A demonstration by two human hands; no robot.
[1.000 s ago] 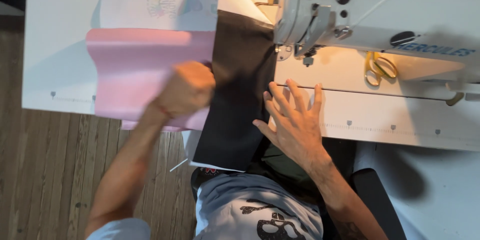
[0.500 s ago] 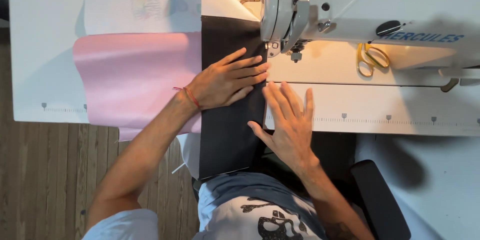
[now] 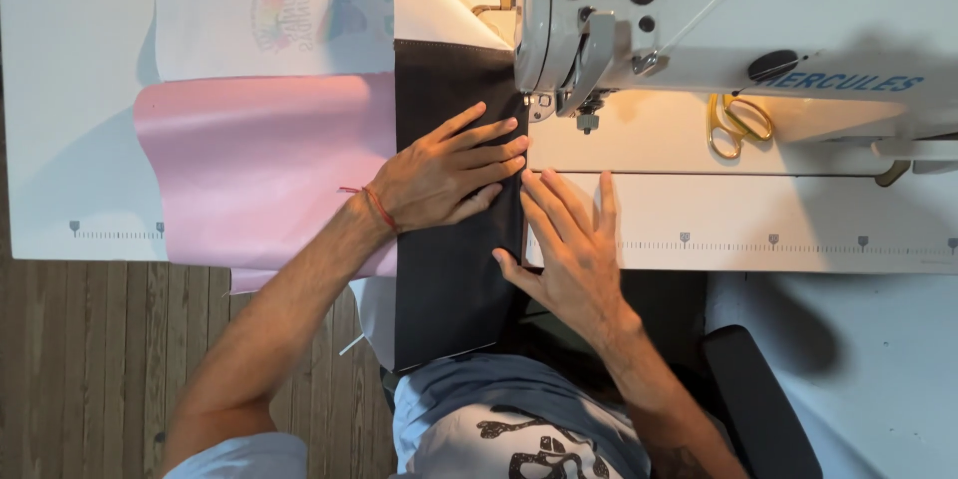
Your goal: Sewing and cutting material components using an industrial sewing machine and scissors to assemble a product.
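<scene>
Left hand returned, flat beside right hand; two grips spread on one black fabric.

White table; black fabric, pink fabric, scissors on it.

Fabric: dark rectangular cloth panel, stitched along its edges
Pose: flat, lengthwise
Place: on the table, lower end overhanging
</scene>
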